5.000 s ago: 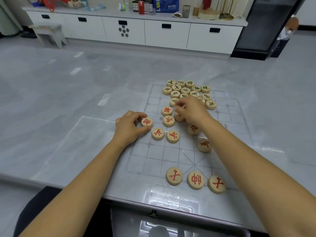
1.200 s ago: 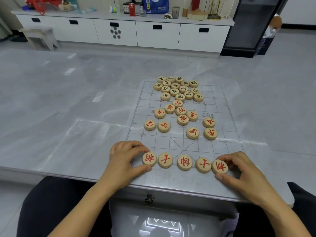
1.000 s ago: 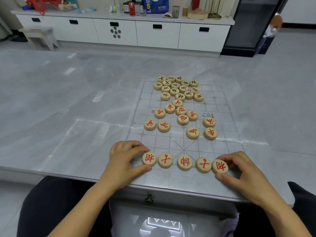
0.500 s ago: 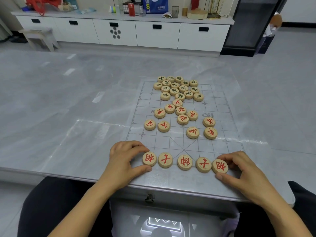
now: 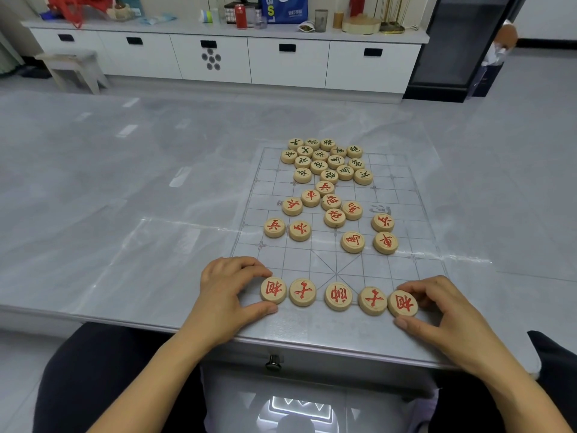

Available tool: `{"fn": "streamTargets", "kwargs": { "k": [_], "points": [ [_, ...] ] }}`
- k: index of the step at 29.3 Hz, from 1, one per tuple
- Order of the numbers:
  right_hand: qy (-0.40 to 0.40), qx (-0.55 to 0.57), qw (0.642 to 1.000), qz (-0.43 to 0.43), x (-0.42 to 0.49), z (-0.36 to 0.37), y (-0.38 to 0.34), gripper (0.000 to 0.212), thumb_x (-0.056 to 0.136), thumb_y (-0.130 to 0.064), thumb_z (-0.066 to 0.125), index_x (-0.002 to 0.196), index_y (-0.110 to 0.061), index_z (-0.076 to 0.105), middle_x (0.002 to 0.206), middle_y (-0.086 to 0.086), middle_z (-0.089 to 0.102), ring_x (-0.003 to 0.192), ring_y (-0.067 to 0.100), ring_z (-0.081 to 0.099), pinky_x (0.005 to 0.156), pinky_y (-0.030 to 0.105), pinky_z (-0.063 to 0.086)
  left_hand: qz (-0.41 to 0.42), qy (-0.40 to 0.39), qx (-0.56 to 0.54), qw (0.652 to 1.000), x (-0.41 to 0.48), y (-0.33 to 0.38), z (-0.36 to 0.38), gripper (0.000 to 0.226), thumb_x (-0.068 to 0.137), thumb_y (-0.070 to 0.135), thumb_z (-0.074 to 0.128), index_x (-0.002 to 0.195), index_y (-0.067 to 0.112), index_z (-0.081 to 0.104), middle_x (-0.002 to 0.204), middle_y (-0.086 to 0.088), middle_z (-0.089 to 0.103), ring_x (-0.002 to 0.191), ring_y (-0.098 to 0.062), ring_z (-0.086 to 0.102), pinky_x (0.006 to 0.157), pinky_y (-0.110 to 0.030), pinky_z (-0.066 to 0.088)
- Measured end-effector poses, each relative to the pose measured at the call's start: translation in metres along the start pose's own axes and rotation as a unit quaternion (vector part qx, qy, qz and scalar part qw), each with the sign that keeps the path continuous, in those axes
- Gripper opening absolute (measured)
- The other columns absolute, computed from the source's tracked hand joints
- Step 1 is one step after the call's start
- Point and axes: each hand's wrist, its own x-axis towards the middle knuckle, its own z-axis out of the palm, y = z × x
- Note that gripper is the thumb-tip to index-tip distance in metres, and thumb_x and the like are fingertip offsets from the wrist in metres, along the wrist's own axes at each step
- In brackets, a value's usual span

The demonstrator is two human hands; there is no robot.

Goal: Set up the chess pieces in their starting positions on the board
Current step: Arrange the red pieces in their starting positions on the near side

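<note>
While both hands sit at the near edge, the scene reads as follows.

Change: since five seconds ago the near row has grown from three round pale-wood discs with red characters to five, the end discs [image 5: 273, 290] and [image 5: 402, 303] being the new ones; over the last second nothing has shifted.

Left hand: the left hand [image 5: 229, 290] pinches the left end disc between thumb and forefinger, fingers narrow around its edge.

Right hand: the right hand [image 5: 437, 310] grips the right end disc the same way, thumb below and fingertips above.

Board: the translucent gridded plastic sheet [image 5: 415, 195] lies flat on the grey marble-look table [image 5: 125, 182].

Remaining red: eleven red-marked discs [image 5: 334, 217] lie loose across the middle of the sheet.

Dark set: the discs with dark characters [image 5: 319, 165] huddle in a cluster at the far end, some past the sheet's far edge.

Meaning: the near back row looks half built; horse and chariot spots at either end seem still open, so the task is early.
</note>
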Motion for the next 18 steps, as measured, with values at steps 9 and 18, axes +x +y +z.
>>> {"fn": "streamTargets", "kwargs": {
  "k": [9, 18],
  "points": [
    [-0.001, -0.007, 1.0, 0.002, -0.0002, 0.0003, -0.0009, 0.039, 0.07, -0.033, 0.075, 0.102, -0.035, 0.054, 0.101, -0.017, 0.051, 0.092, 0.004, 0.053, 0.069, 0.012, 0.042, 0.001, 0.001, -0.006, 1.0, -0.0003, 0.0009, -0.0003, 0.06, 0.059, 0.07, 0.049, 0.106, 0.035, 0.061, 0.111, 0.022, 0.046, 0.11, -0.006, 0.039, 0.098, -0.028, 0.018],
    [-0.01, 0.014, 1.0, -0.003, -0.0001, -0.0029, -0.006, 0.059, 0.052, -0.083, 0.052, 0.098, -0.045, 0.05, 0.099, -0.022, 0.05, 0.093, -0.001, 0.051, 0.078, 0.013, 0.047, -0.028, -0.006, -0.053, 0.998, 0.0016, 0.0006, -0.0046, 0.066, 0.058, 0.092, 0.026, 0.101, 0.048, 0.05, 0.108, 0.029, 0.047, 0.113, -0.003, 0.041, 0.101, -0.022, 0.018]
  ]
}}
